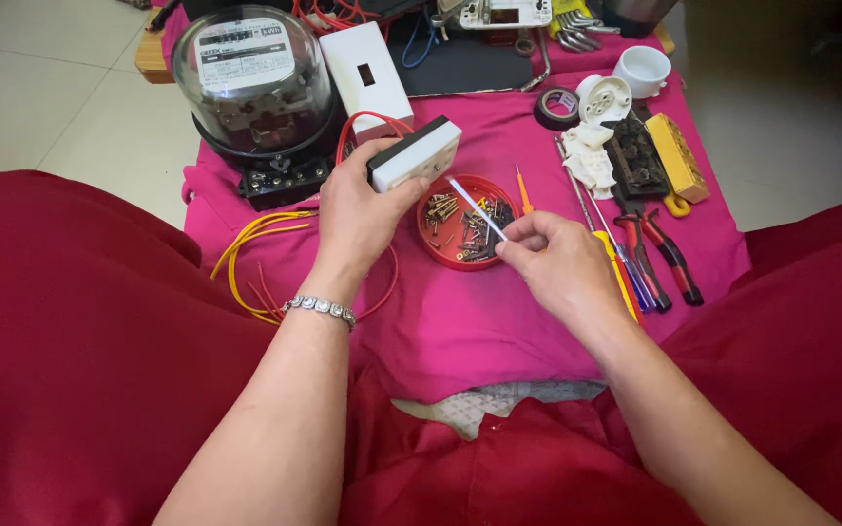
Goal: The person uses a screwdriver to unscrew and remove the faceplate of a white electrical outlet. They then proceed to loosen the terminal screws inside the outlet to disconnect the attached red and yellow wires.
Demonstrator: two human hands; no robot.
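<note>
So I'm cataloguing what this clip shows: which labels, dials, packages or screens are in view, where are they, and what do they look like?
Electric meter: far left of the pink cloth, a clear round dome on a black base, with a pale printed faceplate inside.
White box: right of the meter, rectangular, with a small dark window.
Yellow block: far right, oblong; no label can be made out.
No lit screens show.

A pink cloth [499,321] covers the low table. Beyond the left hand [358,219] stands a glass-domed meter [250,73]; yellow wire [246,253] loops left of its wrist. A red screw lid [465,222] lies between both hands. Pliers [669,255] and screwdrivers [626,268] lie beside the right hand [562,263].
</note>
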